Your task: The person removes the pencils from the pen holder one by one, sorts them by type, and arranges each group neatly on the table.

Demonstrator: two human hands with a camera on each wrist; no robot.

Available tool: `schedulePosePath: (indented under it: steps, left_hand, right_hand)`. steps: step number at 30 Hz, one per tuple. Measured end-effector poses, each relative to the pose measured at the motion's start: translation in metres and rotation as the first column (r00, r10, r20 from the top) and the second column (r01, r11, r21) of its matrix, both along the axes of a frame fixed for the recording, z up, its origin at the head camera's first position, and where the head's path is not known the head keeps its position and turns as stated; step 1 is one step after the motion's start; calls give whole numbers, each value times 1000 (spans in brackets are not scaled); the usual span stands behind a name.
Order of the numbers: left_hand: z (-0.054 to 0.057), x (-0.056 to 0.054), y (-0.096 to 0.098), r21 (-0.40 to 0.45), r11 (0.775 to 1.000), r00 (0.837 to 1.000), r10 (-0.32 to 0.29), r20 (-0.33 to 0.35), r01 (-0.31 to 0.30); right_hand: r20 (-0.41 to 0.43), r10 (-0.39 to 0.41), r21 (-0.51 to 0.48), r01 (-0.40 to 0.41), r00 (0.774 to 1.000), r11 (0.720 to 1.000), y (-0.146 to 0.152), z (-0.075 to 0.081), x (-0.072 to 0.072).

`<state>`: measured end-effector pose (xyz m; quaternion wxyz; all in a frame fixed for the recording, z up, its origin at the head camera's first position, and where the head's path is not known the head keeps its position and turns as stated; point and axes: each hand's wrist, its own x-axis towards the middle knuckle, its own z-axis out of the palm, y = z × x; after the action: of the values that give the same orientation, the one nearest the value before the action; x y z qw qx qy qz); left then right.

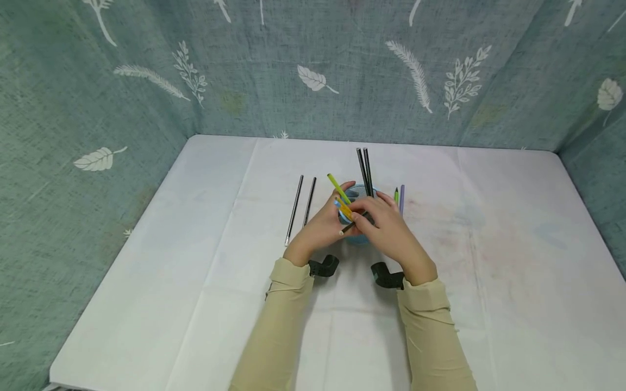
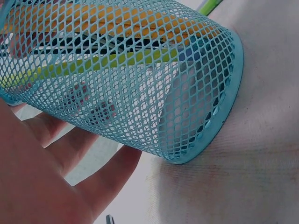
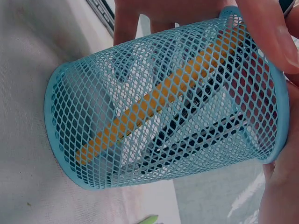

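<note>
A light blue mesh pen cup point(image 1: 359, 239) stands on the table between both hands. My left hand point(image 1: 318, 225) holds its left side, fingers point(image 2: 105, 179) reaching around the mesh. From the right, my right hand point(image 1: 388, 225) comes over the rim and pinches an orange pencil point(image 1: 345, 210) with thumb and fingers. That pencil's shaft point(image 3: 154, 98) shows inside through the mesh. A yellow-green pencil point(image 1: 337, 185), a black pencil point(image 1: 348, 228) and two more black pencils point(image 1: 364, 168) also stick out of the cup, leaning different ways.
Two dark pencils point(image 1: 294, 209) lie on the white table point(image 1: 205, 326) left of the cup. On the right, behind my right hand, lie a green pencil point(image 1: 396, 194) and a purple pencil point(image 1: 402, 199). A green leaf-print curtain point(image 1: 274, 98) surrounds the table's back and sides.
</note>
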<state>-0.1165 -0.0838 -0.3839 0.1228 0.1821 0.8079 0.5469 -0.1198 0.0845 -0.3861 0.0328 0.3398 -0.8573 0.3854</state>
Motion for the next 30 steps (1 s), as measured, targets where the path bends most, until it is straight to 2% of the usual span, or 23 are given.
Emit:
schedulePosePath:
  steps: [4,9,13,18,20,24,30]
  left_hand:
    - [1,1,0,-9,1000,1000,8,1,-8]
    - [-1,0,0,25,1000,1000,1,25,-1]
    - [-1,0,0,23,1000,1000,0,26,0]
    - [-1,0,0,70,998,998,-1,64,-3]
    - [-2,0,0,89,996,997,3,78,-10]
    - [-2,-1,1,60,998,997,29,76,-34]
    - [-3,-2,2,88,996,999,2,42,-5]
  right_hand:
    - [35,9,-21,-9,999,1000,2,-1,-1]
    - [66,12,-67,-8,998,998,3,-3,-1]
    - [42,-1,-79,5,999,997,3,-5,-3]
    - [17,-68,-108,69,998,992,1,-6,-3]
    - [27,-112,-136,115,993,984,0,-6,-3]
    - [66,-176,-226,186,982,956,1,-6,1]
    - [65,-221,-350,230,973,908,3,-8,1]
